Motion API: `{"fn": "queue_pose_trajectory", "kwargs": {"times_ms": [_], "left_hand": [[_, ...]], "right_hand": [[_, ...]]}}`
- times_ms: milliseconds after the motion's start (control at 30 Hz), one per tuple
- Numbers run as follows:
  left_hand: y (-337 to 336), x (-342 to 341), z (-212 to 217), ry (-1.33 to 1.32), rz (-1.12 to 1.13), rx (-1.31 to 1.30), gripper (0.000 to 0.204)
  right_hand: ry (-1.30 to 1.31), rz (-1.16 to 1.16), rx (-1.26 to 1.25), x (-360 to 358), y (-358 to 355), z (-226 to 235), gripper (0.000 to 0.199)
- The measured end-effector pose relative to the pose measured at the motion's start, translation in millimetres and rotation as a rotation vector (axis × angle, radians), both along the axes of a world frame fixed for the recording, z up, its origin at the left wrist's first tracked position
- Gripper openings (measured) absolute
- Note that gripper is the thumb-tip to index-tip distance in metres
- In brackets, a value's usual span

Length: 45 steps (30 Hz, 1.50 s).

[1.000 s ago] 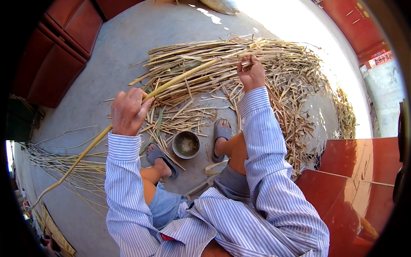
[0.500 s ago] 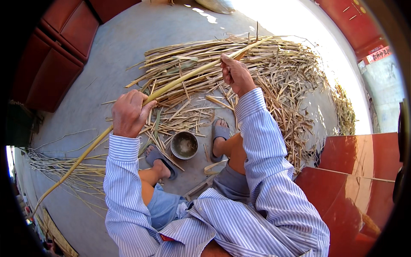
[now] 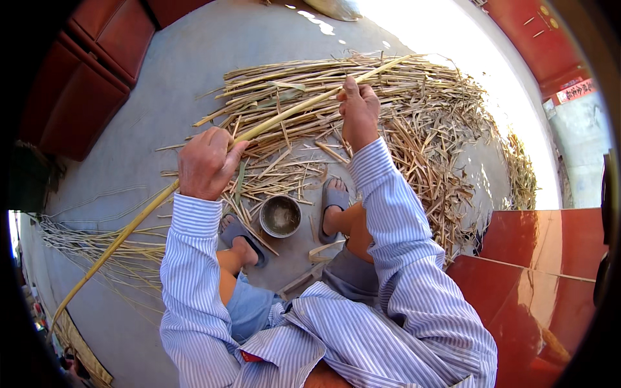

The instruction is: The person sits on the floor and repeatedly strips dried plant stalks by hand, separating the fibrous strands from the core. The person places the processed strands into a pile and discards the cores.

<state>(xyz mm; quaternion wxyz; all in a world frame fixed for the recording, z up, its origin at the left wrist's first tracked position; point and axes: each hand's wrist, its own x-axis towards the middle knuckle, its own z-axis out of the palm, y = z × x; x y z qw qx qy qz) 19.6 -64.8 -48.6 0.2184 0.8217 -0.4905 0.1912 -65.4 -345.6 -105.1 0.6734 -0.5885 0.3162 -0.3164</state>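
A long yellow-green plant stalk [image 3: 284,115] runs diagonally across me, from the lower left up over the heap. My left hand [image 3: 206,163] is closed around its thicker middle part. Farther up, my right hand [image 3: 359,115] is closed at the stalk, thumb raised along it; its fingertips are partly hidden. Beyond both hands lies a pile of dry stalks [image 3: 259,76], and loose peeled husks [image 3: 433,155] spread to its right. A small round metal bowl [image 3: 281,216] with murky contents stands on the floor between my sandalled feet.
Thin pale stems [image 3: 123,255] lie fanned out at the left. Dark red padded furniture [image 3: 97,77] stands at the far left, and a glossy red panel surface [image 3: 524,284] at the near right. Another husk heap [image 3: 519,171] lies farther right, near bright sunlit ground.
My right hand has turned upright and its thumb has risen against the stalk. A brown flap beside it no longer shows. My left hand keeps its hold, slightly lower and farther right.
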Motion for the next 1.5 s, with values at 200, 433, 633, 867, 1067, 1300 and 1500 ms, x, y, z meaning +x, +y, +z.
{"fn": "queue_pose_trajectory", "kwargs": {"times_ms": [200, 433, 633, 867, 1067, 1300, 1500], "left_hand": [[33.6, 4.0, -1.2, 0.194, -0.067, 0.089, 0.027], [129.7, 44.9, -15.5, 0.317, 0.356, 0.333, 0.021], [41.0, 23.0, -18.0, 0.157, -0.041, 0.054, 0.024], [81.8, 29.0, -23.5, 0.267, 0.165, 0.168, 0.025], [76.6, 31.3, -54.0, 0.405, 0.152, 0.177, 0.022], [16.5, 43.7, -69.3, 0.391, -0.063, -0.072, 0.018], [10.1, 32.4, -51.7, 0.388, 0.053, 0.100, 0.017]], "right_hand": [[-0.095, 0.271, 0.451, -5.7, -32.1, -10.8, 0.012], [-0.105, 0.199, 0.347, -17.9, -78.5, -18.1, 0.019], [-0.082, 0.597, 0.525, 22.2, 62.6, -4.1, 0.020], [-0.262, 0.531, 0.586, 10.7, -64.4, -50.0, 0.025], [-0.171, 0.520, 0.438, 17.9, -4.6, -28.6, 0.034], [-0.177, 0.435, 0.216, 29.6, 60.9, -12.9, 0.023], [-0.062, 0.274, 0.190, 31.7, 75.5, -0.8, 0.026]]}}
